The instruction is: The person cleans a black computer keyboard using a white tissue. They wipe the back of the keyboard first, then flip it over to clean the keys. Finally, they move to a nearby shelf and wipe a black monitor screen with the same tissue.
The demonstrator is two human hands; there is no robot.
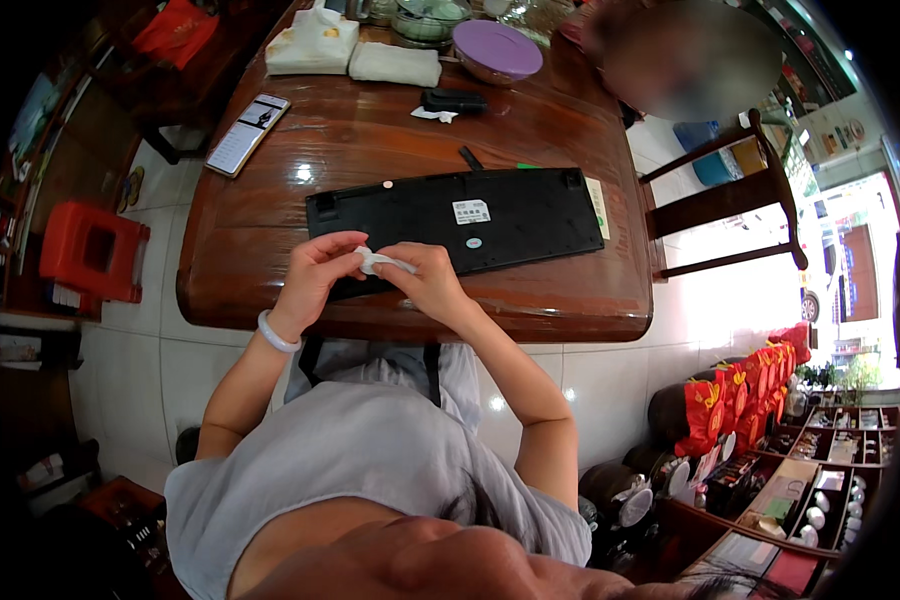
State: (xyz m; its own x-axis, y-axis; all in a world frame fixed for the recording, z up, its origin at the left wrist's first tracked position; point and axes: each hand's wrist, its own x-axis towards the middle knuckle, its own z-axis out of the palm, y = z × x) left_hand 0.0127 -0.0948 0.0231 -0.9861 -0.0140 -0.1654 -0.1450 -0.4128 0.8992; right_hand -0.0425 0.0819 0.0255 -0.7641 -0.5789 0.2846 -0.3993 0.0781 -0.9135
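A crumpled white tissue (390,262) is pinched between the fingertips of both my hands. My left hand (319,271) grips its bunched end, and a white bangle circles that wrist. My right hand (424,279) holds the twisted part a little to the right. Under and beyond my hands, a black keyboard (525,217) lies face down on the glossy wooden table (232,247), its underside bearing a white label (470,212) and a small oval sticker. A small black strip (470,157) rests just past its far edge. My hands hide the keyboard's near left part.
At the left lies a phone (248,135) with a lit screen. Farther back are a black case (454,100), a folded white cloth (395,64), a tissue pack (313,41) and a bowl with a purple lid (497,49). Another person sits at the far right, near a wooden chair (709,217).
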